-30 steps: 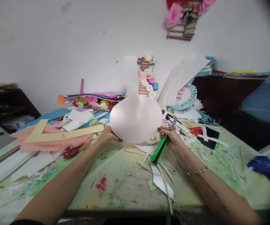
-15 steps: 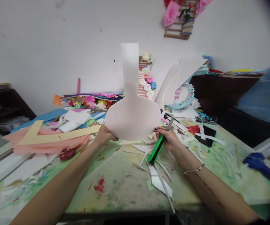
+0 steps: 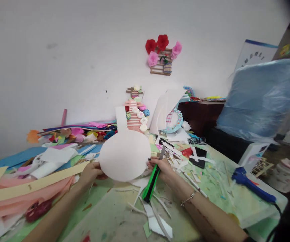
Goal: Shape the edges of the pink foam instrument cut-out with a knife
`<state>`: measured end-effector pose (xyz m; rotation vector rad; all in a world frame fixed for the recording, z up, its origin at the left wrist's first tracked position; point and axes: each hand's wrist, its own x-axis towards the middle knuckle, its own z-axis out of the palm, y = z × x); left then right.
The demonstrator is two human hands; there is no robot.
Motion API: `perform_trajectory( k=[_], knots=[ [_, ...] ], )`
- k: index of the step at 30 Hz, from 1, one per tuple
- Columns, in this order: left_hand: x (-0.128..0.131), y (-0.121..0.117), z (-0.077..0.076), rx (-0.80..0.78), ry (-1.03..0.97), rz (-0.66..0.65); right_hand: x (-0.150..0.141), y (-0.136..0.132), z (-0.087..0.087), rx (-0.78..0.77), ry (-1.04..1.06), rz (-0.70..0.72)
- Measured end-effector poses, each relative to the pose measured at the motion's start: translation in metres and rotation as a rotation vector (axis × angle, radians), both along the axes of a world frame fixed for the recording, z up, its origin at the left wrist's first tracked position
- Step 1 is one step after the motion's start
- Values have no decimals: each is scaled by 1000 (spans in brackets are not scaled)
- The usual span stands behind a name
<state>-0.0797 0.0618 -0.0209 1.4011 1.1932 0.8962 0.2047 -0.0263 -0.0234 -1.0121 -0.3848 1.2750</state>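
A white board cutout [image 3: 125, 156], round below with a straight neck on top, is held up over the table. My left hand [image 3: 92, 172] pinches its lower left edge. My right hand [image 3: 162, 165] is closed on a green utility knife [image 3: 152, 183], its blade pointing up and away, while the fingertips touch the cutout's right edge. Beneath the hands lie thin white offcuts [image 3: 160, 222] and strips on the paint-stained table.
Cream card strips [image 3: 41, 179] on salmon paper lie at left. A blue glue gun [image 3: 253, 185] rests at the right edge, with a black pad [image 3: 198, 157] nearer the middle. Behind stand a flower-decorated craft ladder [image 3: 134, 117] and a curved white sheet [image 3: 160, 112].
The view has swung right and up. The cutout's neck now looks shorter, tipped away from me. Both hands keep their hold, and the knife stays in my right hand.
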Motion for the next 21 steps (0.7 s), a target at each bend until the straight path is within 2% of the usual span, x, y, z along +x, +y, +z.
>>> perform_trajectory(
  k=[6, 10, 14, 17, 19, 21],
  knots=[
    [-7, 6, 0, -50, -230, 200, -1, -2, 2, -79, -46, 39],
    [-6, 7, 2, -103, -370, 269, -2, -4, 5, -74, -46, 49],
    [-4, 7, 1, -56, -402, 292, -2, -6, 6, -34, -35, 34],
    [-3, 2, 6, 14, -428, 267, -2, -6, 6, 5, -26, 22],
    [-1, -3, 13, 132, -435, 211, -1, -6, 5, 30, -23, 23],
    [1, -8, 20, 315, -325, 209, 0, -6, 4, 54, -24, 31]
  ],
)
